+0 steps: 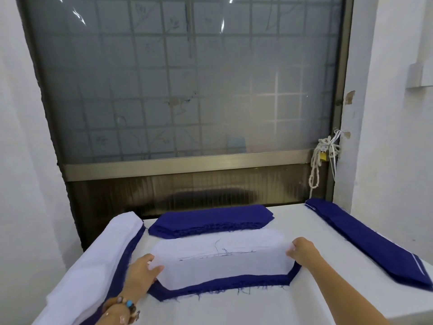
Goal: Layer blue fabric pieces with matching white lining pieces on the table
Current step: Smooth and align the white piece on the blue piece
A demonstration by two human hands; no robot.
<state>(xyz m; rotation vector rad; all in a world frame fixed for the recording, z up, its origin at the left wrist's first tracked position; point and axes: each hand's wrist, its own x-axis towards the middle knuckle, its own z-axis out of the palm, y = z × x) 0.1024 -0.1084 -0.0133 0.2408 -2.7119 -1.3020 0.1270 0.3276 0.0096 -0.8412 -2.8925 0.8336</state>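
Observation:
A white lining piece (225, 268) is held over a blue fabric piece (225, 285) lying on the white table (234, 308). Only the blue piece's front edge and corners show beneath the lining. My left hand (140, 270) pinches the lining's left end. At the lining's right end, my right hand (302, 250) pinches that corner. Behind the lining lies a stack of white lining pieces (220, 240) with loose threads on it. Farther back sits a stack of blue pieces (210, 220).
A long pile of white cloth over blue cloth (93, 266) runs along the table's left edge. Long blue pieces (375, 240) lie along the right edge. A window with a metal frame (187, 165) stands just behind the table, and a rope (316, 165) hangs at its right.

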